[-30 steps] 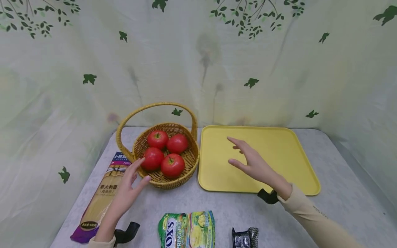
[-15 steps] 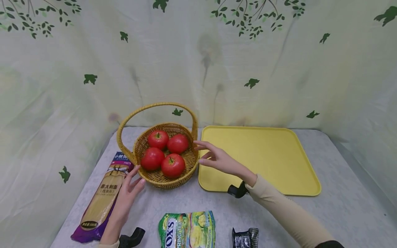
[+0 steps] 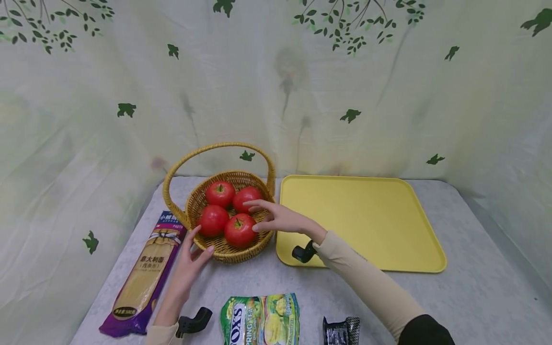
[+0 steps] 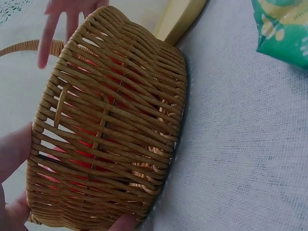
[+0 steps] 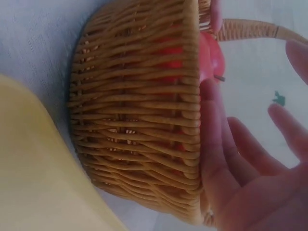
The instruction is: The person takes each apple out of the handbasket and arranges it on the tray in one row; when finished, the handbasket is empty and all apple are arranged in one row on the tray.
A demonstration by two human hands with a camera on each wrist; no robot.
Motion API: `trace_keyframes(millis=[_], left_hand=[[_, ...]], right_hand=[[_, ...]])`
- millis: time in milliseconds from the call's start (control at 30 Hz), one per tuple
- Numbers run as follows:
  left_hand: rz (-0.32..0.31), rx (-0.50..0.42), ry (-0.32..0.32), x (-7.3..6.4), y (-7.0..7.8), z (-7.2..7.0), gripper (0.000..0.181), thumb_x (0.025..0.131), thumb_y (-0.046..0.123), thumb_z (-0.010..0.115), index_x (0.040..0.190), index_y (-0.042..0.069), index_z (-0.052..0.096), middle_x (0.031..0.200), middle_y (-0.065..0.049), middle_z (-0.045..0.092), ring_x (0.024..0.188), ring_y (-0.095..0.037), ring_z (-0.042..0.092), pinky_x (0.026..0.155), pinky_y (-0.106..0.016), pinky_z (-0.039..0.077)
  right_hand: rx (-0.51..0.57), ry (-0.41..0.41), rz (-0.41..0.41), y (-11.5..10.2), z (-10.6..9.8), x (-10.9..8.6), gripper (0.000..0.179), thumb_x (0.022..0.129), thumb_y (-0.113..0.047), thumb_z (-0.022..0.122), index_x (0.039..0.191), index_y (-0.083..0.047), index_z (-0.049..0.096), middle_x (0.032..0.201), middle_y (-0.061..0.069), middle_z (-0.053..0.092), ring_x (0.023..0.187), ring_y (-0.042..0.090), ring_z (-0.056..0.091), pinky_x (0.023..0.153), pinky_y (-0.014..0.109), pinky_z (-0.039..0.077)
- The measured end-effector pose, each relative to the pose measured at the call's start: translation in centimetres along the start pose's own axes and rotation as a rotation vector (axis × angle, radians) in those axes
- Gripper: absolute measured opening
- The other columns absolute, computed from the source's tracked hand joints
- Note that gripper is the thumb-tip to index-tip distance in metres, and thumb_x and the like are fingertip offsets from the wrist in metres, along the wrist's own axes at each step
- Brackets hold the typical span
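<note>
A woven basket (image 3: 235,256) with a tall arched handle holds several red apples (image 3: 239,231). At its front left, my left hand (image 3: 186,266) has its fingertips against the rim and outer wall; the left wrist view shows these fingers (image 4: 14,149) at the rim. My right hand (image 3: 286,219) reaches over the basket's right rim with fingers spread. Its thumb is close to the front right apple, and its index finger lies by the back right one. In the right wrist view the thumb (image 5: 214,120) overlaps an apple (image 5: 211,57); contact is unclear.
A yellow tray (image 3: 362,220) lies right of the basket. Left of it is a pasta packet (image 3: 144,270). A green and yellow bag (image 3: 260,318) and a small black packet (image 3: 340,330) are at the table's front. A leaf-patterned curtain (image 3: 302,96) hangs behind.
My right hand has moved left from over the tray, past the rim, to above the apples. My left hand shifted slightly right against the basket. Basket and apples have stayed put.
</note>
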State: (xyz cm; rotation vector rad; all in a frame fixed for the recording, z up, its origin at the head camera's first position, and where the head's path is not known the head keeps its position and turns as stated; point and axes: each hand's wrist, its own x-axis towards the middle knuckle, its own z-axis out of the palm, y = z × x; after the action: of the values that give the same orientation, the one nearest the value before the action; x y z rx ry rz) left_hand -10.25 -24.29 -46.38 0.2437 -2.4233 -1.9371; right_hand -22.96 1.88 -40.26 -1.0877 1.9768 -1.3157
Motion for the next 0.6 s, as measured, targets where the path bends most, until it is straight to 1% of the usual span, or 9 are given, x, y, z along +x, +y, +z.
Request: trace_keyframes(millis=[100,167,267,333,367,467,600], left_hand=[[0.003,-0.010,0.001,0.0,0.0,0.1,0.068,0.097,0.020,0.058,0.152,0.017,0.019,0.158,-0.011,0.002,0.136,-0.046,0.018,0.103,-0.062,0.026],[0.004,-0.011,0.001,0.0,0.0,0.1,0.068,0.097,0.019,0.058,0.152,0.016,0.019,0.158,-0.012,0.003,0.136,-0.047,0.018,0.103,-0.062,0.026],[0.001,-0.011,0.000,0.0,0.1,0.1,0.068,0.097,0.019,0.058,0.152,0.016,0.019,0.157,-0.012,0.003,0.136,-0.047,0.018,0.103,-0.062,0.026],[-0.001,-0.009,-0.001,0.0,0.1,0.0,0.068,0.097,0.020,0.058,0.152,0.017,0.019,0.157,-0.012,0.003,0.136,-0.047,0.019,0.103,-0.062,0.026],[-0.003,-0.009,-0.002,0.0,0.1,0.0,0.068,0.097,0.020,0.058,0.152,0.017,0.019,0.157,-0.012,0.003,0.136,-0.047,0.019,0.103,-0.062,0.027],[-0.008,-0.009,-0.007,0.0,0.0,0.0,0.068,0.097,0.020,0.058,0.152,0.018,0.019,0.158,-0.012,0.002,0.136,-0.047,0.018,0.103,-0.062,0.027],[-0.018,-0.012,-0.015,0.0,0.0,-0.1,0.068,0.097,0.021,0.057,0.153,0.020,0.017,0.158,-0.011,0.000,0.137,-0.047,0.017,0.103,-0.063,0.026]], right_hand=[[-0.033,-0.043,0.026,0.2,-0.1,1.1,0.062,0.093,-0.020,0.061,0.147,-0.010,0.034,0.144,0.015,0.039,0.114,0.030,0.052,0.089,0.029,0.047],[-0.024,-0.081,0.046,0.1,-0.1,1.8,0.063,0.093,-0.019,0.062,0.148,-0.009,0.032,0.145,0.016,0.036,0.114,0.030,0.053,0.089,0.030,0.047],[0.005,-0.132,0.085,0.0,-0.2,2.6,0.065,0.093,-0.016,0.062,0.149,-0.011,0.030,0.148,0.018,0.031,0.107,0.032,0.059,0.087,0.036,0.050],[0.026,-0.157,0.121,-0.2,-0.1,3.1,0.066,0.093,-0.015,0.062,0.150,-0.013,0.028,0.150,0.018,0.028,0.094,0.034,0.064,0.083,0.040,0.052],[0.024,-0.162,0.135,-0.2,-0.1,3.3,0.066,0.093,-0.015,0.062,0.150,-0.013,0.028,0.150,0.018,0.027,0.091,0.035,0.065,0.081,0.041,0.053],[0.000,-0.182,0.180,-0.3,0.1,3.9,0.068,0.092,-0.015,0.063,0.150,-0.014,0.028,0.149,0.015,0.028,0.085,0.035,0.066,0.077,0.040,0.054],[-0.046,-0.208,0.249,-0.5,0.5,4.4,0.069,0.091,-0.014,0.065,0.150,-0.013,0.030,0.143,0.011,0.027,0.082,0.032,0.066,0.074,0.033,0.055]])
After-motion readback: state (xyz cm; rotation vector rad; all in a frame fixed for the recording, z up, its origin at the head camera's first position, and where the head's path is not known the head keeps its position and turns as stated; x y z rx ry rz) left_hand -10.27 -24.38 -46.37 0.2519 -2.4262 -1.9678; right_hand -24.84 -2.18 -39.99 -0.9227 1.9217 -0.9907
